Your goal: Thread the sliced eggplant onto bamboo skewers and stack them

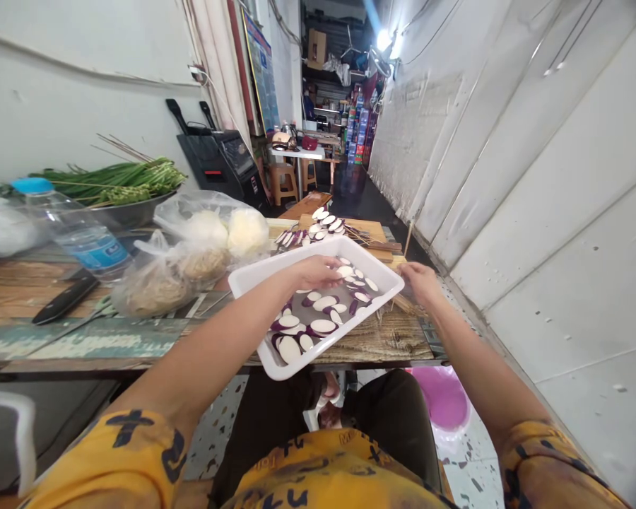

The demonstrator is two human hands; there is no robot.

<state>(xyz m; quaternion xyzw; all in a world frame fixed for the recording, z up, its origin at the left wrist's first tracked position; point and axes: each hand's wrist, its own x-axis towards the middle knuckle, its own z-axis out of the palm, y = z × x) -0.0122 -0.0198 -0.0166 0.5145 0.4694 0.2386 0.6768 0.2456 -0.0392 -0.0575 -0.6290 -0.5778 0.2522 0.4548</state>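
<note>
A white plastic tray (275,360) sits tilted at the table's near edge, with many purple-skinned eggplant slices (323,326) in liquid. My left hand (321,272) reaches over the tray, its fingers closed on an oval eggplant slice (345,271). Right of the tray, my right hand (420,279) pinches a thin wooden skewer (408,239) that points upward. Behind the tray lies a pile of skewered eggplant slices (328,223), their sticks (361,237) pointing right.
On the left of the worn wooden table (100,346) are a black-handled knife (66,300), a water bottle (92,244), bagged vegetables (212,240) and a bowl of green stalks (121,185). A pink basin (442,396) stands on the floor. A white wall (551,184) runs along the right.
</note>
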